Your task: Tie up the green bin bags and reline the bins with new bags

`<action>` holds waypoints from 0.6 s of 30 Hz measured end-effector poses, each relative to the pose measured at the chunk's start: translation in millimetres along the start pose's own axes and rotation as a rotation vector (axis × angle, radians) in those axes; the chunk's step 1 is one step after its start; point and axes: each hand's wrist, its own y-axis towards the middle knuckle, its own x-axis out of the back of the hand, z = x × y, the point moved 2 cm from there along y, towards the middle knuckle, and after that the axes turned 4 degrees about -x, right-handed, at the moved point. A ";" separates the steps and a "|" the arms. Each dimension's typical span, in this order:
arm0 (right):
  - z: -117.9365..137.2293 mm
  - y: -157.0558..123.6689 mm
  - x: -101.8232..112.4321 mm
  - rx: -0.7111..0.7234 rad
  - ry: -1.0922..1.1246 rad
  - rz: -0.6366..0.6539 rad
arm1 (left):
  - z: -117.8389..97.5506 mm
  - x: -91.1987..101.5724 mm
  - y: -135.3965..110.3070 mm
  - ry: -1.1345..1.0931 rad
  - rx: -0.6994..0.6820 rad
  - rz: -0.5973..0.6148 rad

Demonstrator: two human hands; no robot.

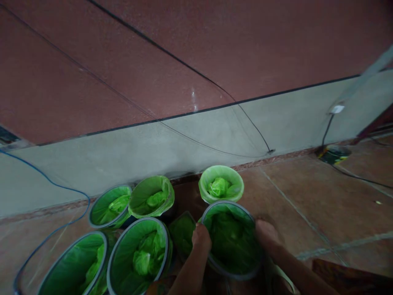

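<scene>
Now, both hands on one bin

The left hand [201, 237] is closed over the left rim of the bin [229, 203]. The right hand [267, 233] is curled over its right rim. The bin stands on the floor [322, 205], rightmost of the near ones. A hard tug could, I judge, drag its liner [231, 241] off the rim or knock the back bin [205, 189] just behind. Six lined bins show clearly; a dark green shape between them may be a seventh.
</scene>
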 end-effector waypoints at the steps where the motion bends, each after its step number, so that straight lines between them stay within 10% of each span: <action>1: 1.0 1.2 1.5 -0.009 -0.003 -0.003 | 0.3 -1.3 -0.5 0.007 0.000 0.004; 11: 4.4 9.9 15.6 0.070 -0.018 -0.082 | 4.1 7.8 1.9 0.131 -0.097 0.113; 18: 7.3 28.6 71.4 0.127 0.281 -0.189 | -2.0 61.6 -1.8 0.045 -0.119 -0.044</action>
